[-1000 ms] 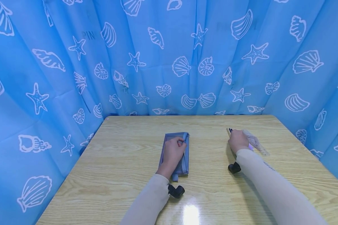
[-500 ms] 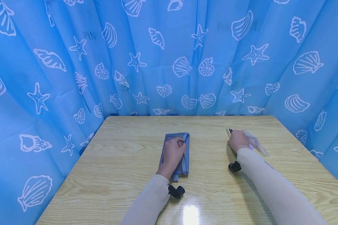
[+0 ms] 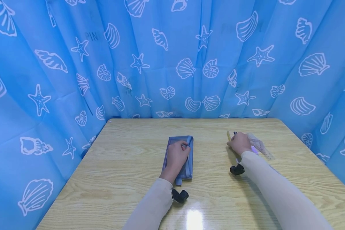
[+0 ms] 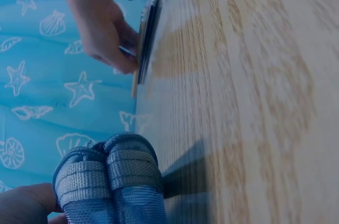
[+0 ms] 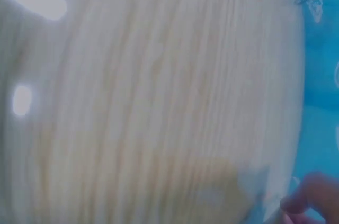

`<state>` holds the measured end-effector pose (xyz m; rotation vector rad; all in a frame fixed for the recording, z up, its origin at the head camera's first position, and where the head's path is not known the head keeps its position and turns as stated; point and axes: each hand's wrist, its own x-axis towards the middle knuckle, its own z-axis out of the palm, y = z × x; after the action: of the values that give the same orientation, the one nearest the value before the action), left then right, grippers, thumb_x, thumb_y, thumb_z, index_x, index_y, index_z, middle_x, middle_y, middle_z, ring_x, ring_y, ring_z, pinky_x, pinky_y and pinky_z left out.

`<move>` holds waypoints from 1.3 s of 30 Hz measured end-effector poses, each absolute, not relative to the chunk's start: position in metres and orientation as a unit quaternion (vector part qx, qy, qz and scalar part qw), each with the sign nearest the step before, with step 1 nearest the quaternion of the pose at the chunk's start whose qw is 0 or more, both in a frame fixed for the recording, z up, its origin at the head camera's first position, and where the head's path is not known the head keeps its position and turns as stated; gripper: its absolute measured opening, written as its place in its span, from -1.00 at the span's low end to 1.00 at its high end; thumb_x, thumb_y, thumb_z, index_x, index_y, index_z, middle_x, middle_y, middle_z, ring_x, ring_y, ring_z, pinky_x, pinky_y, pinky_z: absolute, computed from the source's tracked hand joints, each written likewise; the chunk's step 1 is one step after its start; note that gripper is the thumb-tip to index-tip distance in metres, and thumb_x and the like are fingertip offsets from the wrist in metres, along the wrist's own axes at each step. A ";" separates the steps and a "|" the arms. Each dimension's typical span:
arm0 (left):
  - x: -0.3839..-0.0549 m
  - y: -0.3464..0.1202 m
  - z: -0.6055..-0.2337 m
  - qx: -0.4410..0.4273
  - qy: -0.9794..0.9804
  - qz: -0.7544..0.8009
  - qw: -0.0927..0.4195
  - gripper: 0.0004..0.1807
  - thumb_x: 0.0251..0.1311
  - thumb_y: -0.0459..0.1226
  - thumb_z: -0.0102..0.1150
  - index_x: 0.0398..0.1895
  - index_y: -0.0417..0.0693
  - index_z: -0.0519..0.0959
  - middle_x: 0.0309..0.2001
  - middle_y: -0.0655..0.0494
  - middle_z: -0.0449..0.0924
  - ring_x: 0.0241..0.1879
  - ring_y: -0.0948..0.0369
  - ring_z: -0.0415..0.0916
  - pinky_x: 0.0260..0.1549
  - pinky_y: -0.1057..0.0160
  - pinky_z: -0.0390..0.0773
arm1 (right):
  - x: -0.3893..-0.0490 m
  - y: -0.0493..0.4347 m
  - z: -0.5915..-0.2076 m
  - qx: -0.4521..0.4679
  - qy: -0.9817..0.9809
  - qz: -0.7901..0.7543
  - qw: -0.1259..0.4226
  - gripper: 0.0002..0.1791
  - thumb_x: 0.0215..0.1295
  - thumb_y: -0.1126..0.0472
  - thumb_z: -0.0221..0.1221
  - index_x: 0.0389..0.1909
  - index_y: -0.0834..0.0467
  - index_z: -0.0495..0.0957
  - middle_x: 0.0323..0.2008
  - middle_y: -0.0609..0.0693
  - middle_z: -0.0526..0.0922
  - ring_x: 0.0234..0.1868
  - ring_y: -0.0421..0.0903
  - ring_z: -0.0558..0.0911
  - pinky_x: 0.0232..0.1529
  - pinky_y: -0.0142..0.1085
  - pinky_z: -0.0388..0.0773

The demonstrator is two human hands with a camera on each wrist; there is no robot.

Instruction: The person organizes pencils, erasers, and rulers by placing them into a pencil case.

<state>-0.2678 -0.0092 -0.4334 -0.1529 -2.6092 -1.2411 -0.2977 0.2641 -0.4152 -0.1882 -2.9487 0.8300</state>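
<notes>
Blue mesh zippered pouch (image 3: 187,167), in the head view, lies on the wood-grain surface (image 3: 118,159), gripped by the left hand (image 3: 177,156); the right hand (image 3: 239,143), shifted leftward, pinches a slim yellow stick (image 3: 228,136), its tip now parted from a dark one (image 3: 234,132). Faint "PIN" (image 3: 92,36) marks the blue shell-print curtain (image 3: 175,41). Left wrist: dark sticks (image 4: 150,38) beside right fingers (image 4: 124,65). Right wrist: fingertips (image 5: 315,195), hold unclear.

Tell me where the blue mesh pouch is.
In the head view, the pouch lies below centre on the pale wooden table, under the left hand and left of the right hand.
</notes>
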 end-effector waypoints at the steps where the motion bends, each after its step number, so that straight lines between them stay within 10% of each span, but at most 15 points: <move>1: -0.268 -0.009 -0.433 -0.052 -0.895 -0.425 0.124 -0.77 0.22 -0.23 0.19 -0.09 -0.02 0.70 -0.64 0.29 0.47 -0.72 0.37 0.33 -0.71 0.39 0.30 | -0.297 0.263 -0.415 -0.064 -0.957 0.282 0.037 -0.72 0.25 0.21 0.23 -0.27 0.42 0.65 -0.33 0.27 0.69 -0.35 0.10 0.62 -0.27 -0.06 0.55; 15: -0.267 -0.008 -0.432 -0.047 -0.898 -0.420 0.125 -0.76 0.21 -0.24 0.18 -0.09 -0.02 0.69 -0.64 0.29 0.46 -0.71 0.37 0.32 -0.70 0.39 0.28 | -0.299 0.243 -0.430 -0.091 -0.886 0.454 0.011 -0.62 0.29 0.20 0.17 -0.02 0.44 0.58 -0.54 0.07 0.68 -0.64 -0.22 0.62 -0.50 -0.36 0.58; 39: -0.268 -0.007 -0.432 -0.055 -0.895 -0.423 0.132 -0.75 0.18 -0.26 0.18 -0.10 -0.03 0.70 -0.63 0.28 0.48 -0.71 0.35 0.32 -0.67 0.38 0.32 | -0.281 0.190 -0.429 -0.090 -0.813 0.574 -0.037 -0.61 0.31 0.29 0.13 0.09 0.44 0.51 -0.38 0.03 0.63 -0.51 -0.27 0.60 -0.40 -0.36 0.64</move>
<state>-0.2684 -0.0071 -0.4321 -0.1593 -2.5958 -1.2276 -0.2808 0.1901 -0.4288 -0.2899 -2.6152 1.8474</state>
